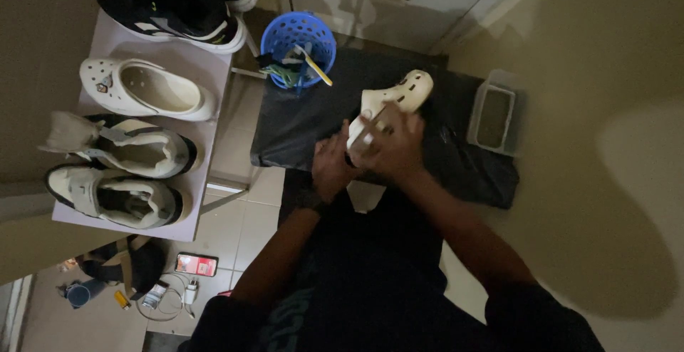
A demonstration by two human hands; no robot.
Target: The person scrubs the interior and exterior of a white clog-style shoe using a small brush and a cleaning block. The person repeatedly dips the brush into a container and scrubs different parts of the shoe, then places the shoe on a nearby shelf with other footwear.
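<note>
Both hands, left hand [331,165] and right hand [392,145], close together on the white clog [388,102] over the dark mat [299,124]; best to grip firm, working near the mat's middle.

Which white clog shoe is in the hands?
The white clog over the dark cloth, gripped by the left hand and right hand. Its twin, the other clog, lies untouched on the shoe rack.
</note>
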